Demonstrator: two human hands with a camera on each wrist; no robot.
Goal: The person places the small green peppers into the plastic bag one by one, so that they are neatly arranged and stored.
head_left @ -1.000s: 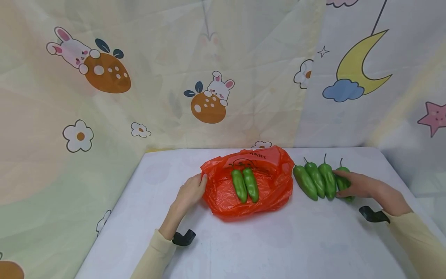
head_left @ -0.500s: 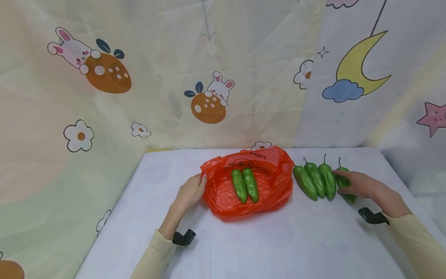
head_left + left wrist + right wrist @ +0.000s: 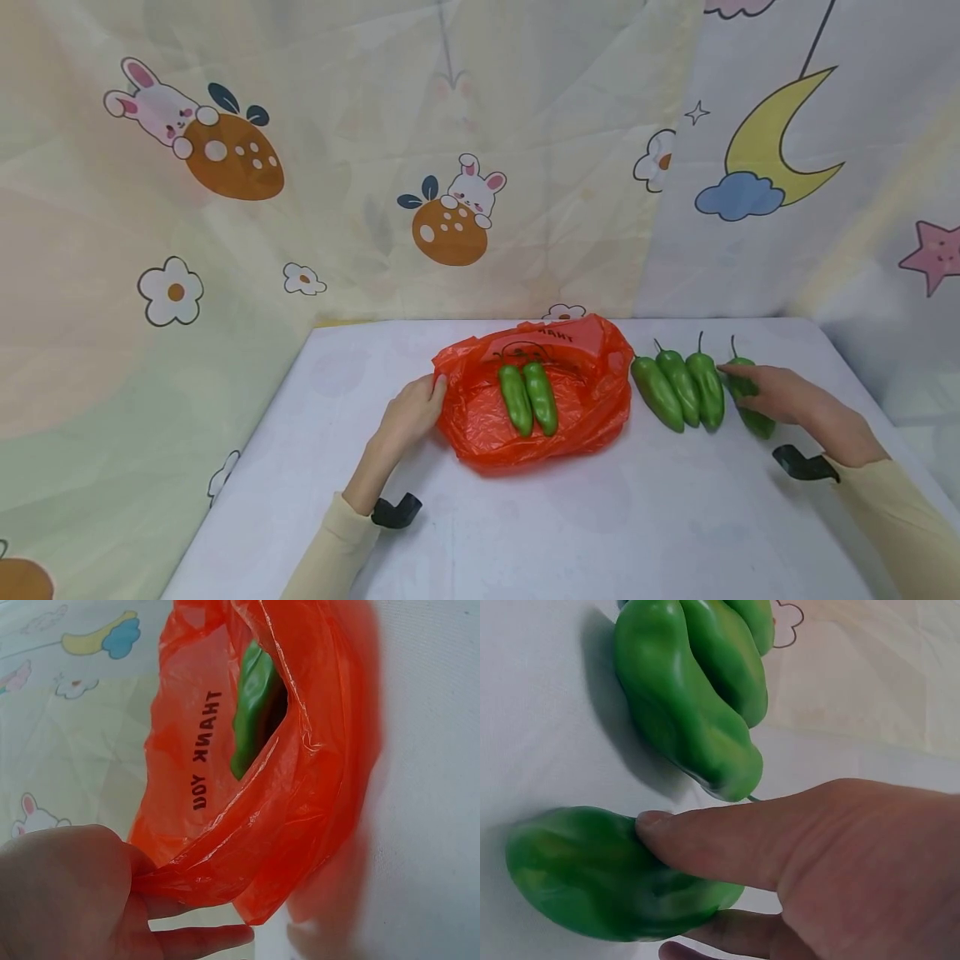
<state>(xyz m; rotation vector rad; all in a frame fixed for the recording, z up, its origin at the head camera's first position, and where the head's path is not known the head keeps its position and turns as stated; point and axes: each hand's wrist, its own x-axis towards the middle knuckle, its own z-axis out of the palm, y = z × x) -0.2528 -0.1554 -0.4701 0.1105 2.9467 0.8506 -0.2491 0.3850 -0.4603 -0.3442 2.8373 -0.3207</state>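
Note:
My left hand (image 3: 411,410) pinches the left rim of a crinkled red plastic bag (image 3: 480,450), which lies with its mouth toward me. In the left wrist view the bag (image 3: 322,772) shows black "THANK YOU" lettering, and the rim is caught between thumb and fingers. Two green peppers (image 3: 540,398) lie side by side inside. At the right, my right hand (image 3: 787,398) holds the end pepper (image 3: 761,423) of a row. The right wrist view shows my thumb on one side of this pepper (image 3: 577,877) and fingers on the other, with its lower end close over the white table.
Three more green peppers (image 3: 678,387) with thin stems lie together between the bag and my right hand. White cloth covers the table (image 3: 600,533). Behind its far edge hangs a printed curtain (image 3: 337,167) with rabbits, flowers and a moon.
The pepper in my right hand has swung its lower end to the right, opening a gap beside its neighbours. My left hand and the bag have stayed in place.

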